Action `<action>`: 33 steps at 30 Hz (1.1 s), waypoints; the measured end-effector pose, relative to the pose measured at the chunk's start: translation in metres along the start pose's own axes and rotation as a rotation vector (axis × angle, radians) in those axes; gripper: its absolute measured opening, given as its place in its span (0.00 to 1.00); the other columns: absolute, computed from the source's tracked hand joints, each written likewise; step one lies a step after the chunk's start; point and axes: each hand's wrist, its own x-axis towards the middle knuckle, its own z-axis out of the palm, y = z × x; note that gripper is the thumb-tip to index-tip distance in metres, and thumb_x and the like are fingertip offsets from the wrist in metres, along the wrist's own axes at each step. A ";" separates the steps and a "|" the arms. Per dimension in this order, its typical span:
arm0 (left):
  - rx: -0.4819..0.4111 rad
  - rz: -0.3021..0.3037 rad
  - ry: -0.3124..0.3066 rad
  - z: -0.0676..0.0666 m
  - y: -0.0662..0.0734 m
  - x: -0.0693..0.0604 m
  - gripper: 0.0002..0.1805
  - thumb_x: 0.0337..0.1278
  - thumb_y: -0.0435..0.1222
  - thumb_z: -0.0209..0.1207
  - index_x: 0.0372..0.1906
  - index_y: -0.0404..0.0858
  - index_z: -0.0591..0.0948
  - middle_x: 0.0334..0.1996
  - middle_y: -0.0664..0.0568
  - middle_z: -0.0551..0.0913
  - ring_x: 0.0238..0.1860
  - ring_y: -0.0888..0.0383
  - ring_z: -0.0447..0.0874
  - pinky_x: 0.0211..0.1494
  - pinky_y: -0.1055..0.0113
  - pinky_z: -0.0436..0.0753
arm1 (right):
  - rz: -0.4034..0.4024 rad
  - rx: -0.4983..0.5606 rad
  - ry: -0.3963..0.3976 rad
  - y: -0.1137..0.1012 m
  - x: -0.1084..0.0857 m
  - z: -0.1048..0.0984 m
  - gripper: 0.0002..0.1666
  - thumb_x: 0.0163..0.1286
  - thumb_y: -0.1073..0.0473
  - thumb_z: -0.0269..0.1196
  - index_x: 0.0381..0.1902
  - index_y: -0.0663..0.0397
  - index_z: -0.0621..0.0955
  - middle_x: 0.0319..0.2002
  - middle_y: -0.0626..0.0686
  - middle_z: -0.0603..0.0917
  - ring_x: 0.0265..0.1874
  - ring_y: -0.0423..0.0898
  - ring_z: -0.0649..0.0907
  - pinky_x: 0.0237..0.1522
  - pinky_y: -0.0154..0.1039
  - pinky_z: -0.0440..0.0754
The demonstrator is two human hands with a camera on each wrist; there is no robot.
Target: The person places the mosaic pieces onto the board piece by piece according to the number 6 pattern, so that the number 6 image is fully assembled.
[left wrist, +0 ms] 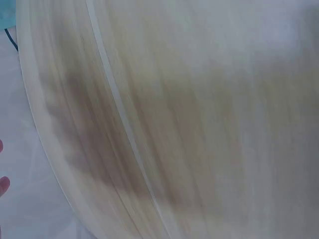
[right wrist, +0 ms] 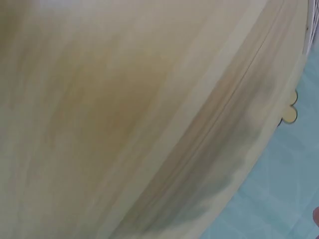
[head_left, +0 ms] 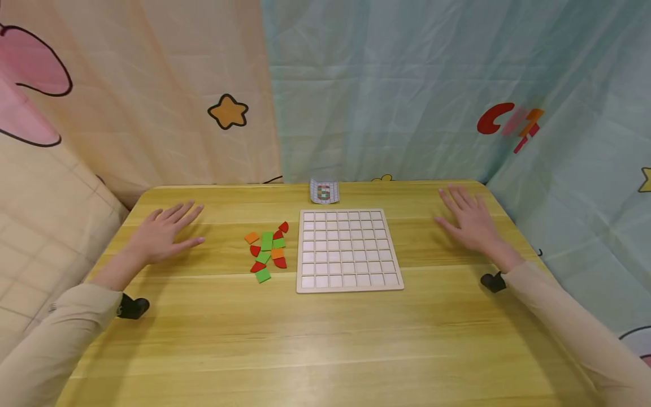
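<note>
In the head view my left hand (head_left: 165, 233) is held over the table's left side, fingers spread and holding nothing. My right hand (head_left: 470, 223) is likewise spread over the right side, with nothing in it. Between them lies a pale square grid board (head_left: 333, 244) whose white cells hold no pieces. Left of the board, nearest my left hand, is a loose cluster: several green square tiles (head_left: 263, 275), two orange tiles (head_left: 251, 237) and several red quarter-round tiles (head_left: 280, 263). Only fingertips (left wrist: 4, 184) show in the left wrist view, and one fingertip (right wrist: 316, 215) in the right wrist view.
A small paper card (head_left: 324, 193) with a coloured grid pattern stands behind the board, near the back edge. The wood-grain table (head_left: 325, 339) reaches patterned curtains (head_left: 356, 113) at the back and sides. Hand shadows fall on the tabletop in both wrist views.
</note>
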 end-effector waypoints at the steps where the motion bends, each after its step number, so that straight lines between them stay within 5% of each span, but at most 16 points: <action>1: -0.001 0.003 0.001 0.000 0.002 0.001 0.44 0.61 0.60 0.52 0.76 0.46 0.53 0.74 0.39 0.56 0.72 0.38 0.56 0.69 0.37 0.54 | -0.009 0.007 0.010 -0.003 0.000 0.000 0.42 0.73 0.41 0.50 0.77 0.48 0.49 0.76 0.62 0.51 0.75 0.61 0.51 0.68 0.69 0.45; 9: -0.034 0.029 0.053 0.005 0.023 0.015 0.36 0.60 0.55 0.57 0.70 0.42 0.67 0.67 0.39 0.69 0.66 0.38 0.66 0.64 0.38 0.63 | -0.151 0.055 0.097 -0.028 -0.003 0.005 0.38 0.69 0.57 0.59 0.72 0.66 0.60 0.68 0.70 0.64 0.67 0.67 0.64 0.63 0.64 0.61; 16: -0.091 0.033 0.058 0.007 0.042 0.029 0.33 0.62 0.53 0.56 0.67 0.41 0.71 0.63 0.38 0.74 0.63 0.37 0.69 0.64 0.37 0.65 | -0.188 0.086 0.074 -0.045 -0.009 0.013 0.40 0.73 0.51 0.54 0.73 0.67 0.56 0.71 0.69 0.60 0.70 0.65 0.61 0.73 0.52 0.54; 27: -0.246 0.067 0.102 0.012 0.073 0.057 0.27 0.62 0.47 0.59 0.63 0.38 0.76 0.57 0.37 0.79 0.58 0.38 0.76 0.62 0.41 0.70 | -0.198 0.091 -0.158 -0.077 -0.006 0.019 0.49 0.72 0.40 0.52 0.77 0.57 0.43 0.77 0.61 0.46 0.77 0.57 0.41 0.73 0.57 0.48; 33: -0.325 0.075 0.118 0.018 0.089 0.074 0.25 0.62 0.45 0.60 0.61 0.38 0.77 0.55 0.40 0.82 0.55 0.41 0.79 0.58 0.44 0.74 | -0.260 0.091 -0.233 -0.093 -0.006 0.023 0.51 0.69 0.37 0.54 0.76 0.58 0.48 0.77 0.61 0.47 0.76 0.61 0.43 0.72 0.61 0.48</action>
